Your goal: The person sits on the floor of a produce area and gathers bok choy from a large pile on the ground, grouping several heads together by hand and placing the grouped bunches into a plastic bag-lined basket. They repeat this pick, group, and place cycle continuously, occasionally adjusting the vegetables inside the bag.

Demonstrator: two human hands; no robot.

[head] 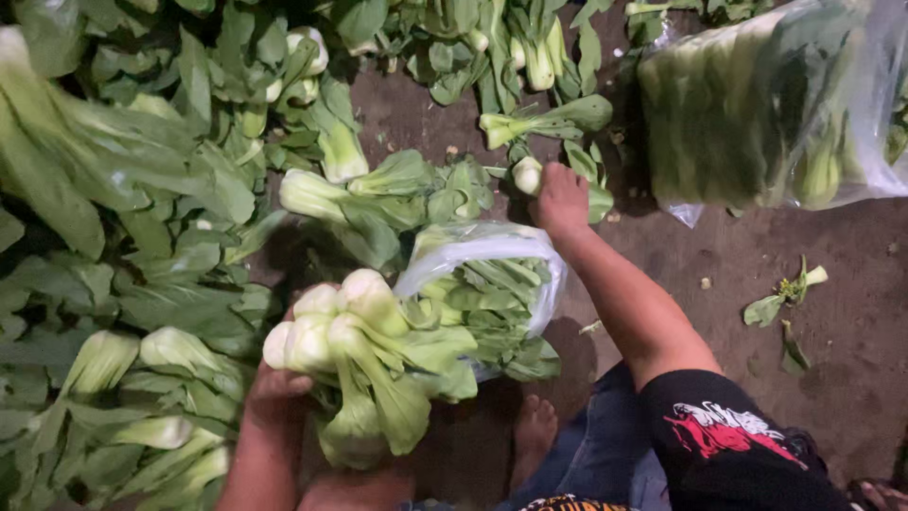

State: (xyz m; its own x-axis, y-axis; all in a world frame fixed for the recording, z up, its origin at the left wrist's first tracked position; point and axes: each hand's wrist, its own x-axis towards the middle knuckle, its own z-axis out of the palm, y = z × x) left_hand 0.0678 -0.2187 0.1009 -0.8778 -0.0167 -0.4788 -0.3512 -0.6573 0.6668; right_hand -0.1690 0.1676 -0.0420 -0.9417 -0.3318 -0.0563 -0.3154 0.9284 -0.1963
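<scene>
While left hand (274, 383) clasps bok choy bunch (364, 364), right hand (560, 201) apart

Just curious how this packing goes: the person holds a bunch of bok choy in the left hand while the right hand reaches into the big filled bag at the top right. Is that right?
Not quite. In the head view the right hand is not in the big filled bag; it reaches for a loose bok choy head on the ground beyond the small open bag. The left hand does hold the bunch of bok choy.
</scene>
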